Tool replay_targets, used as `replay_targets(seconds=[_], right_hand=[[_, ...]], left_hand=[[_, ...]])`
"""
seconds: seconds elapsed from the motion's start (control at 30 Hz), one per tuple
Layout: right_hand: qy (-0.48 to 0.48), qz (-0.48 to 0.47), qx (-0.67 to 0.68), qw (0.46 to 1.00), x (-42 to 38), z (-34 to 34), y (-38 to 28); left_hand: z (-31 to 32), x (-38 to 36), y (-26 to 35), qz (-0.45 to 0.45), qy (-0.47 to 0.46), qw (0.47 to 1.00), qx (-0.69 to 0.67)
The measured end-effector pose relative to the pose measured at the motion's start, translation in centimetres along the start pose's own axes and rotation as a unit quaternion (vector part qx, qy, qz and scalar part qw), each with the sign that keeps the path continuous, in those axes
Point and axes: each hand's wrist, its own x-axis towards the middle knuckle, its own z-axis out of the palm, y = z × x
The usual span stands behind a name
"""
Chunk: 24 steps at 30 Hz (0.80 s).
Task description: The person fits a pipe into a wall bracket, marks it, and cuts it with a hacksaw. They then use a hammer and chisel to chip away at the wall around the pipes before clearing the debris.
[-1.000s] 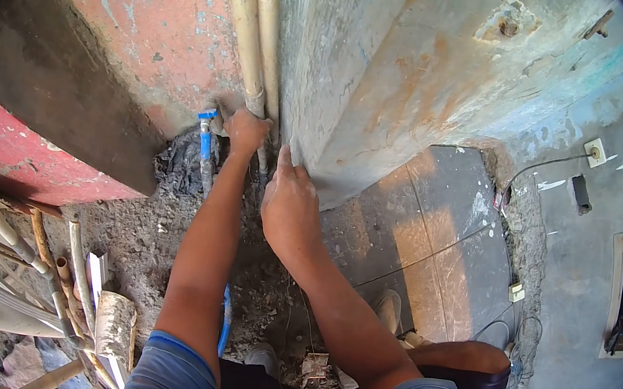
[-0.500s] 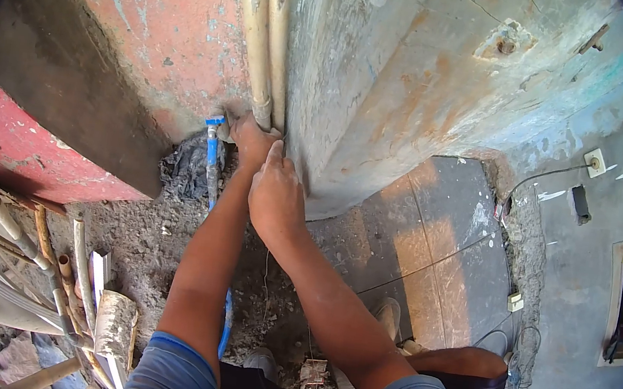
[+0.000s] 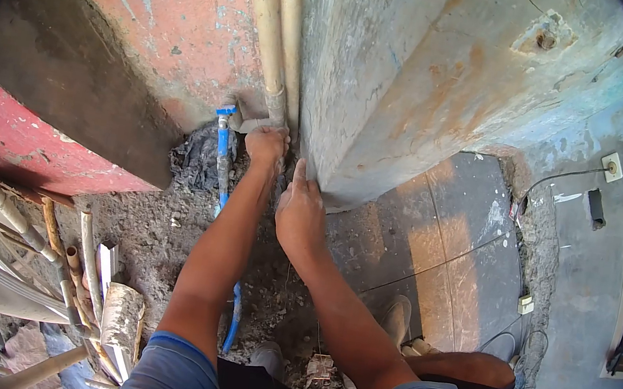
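My left hand is closed at the foot of two cream plastic pipes that run down the wall corner. Its fingers curl inward, and what they grip is hidden. A short grey pipe piece shows just above the knuckles. Left of it stands a blue-handled tap on a blue pipe. My right hand is open and apart from the left, index finger stretched toward the base of the grey column. Nothing shows in this hand.
Wood, pipes and hoses are piled at the left beside the red wall base. Rubble ground lies under my arms; dark floor tiles lie to the right. Another person's leg is at lower right.
My right hand has drawn back from my left, leaving a gap between them. My left hand now looks more curled at the pipe foot, uncovering the grey piece. The view has shifted slightly.
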Motion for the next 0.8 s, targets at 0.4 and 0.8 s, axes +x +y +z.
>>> replay_targets(seconds=[0.4,0.8], right_hand=[[0.064,0.071,0.004,0.995,7.3,6.3,2.2],[0.147,-0.032,0.165,0.975,-4.2,9.7,8.6]], left_hand=[[-8.3,-3.8,1.9,0.190,-0.305,0.791,0.495],[-7.4,-4.7,2.7,0.553,-0.347,0.682,0.328]])
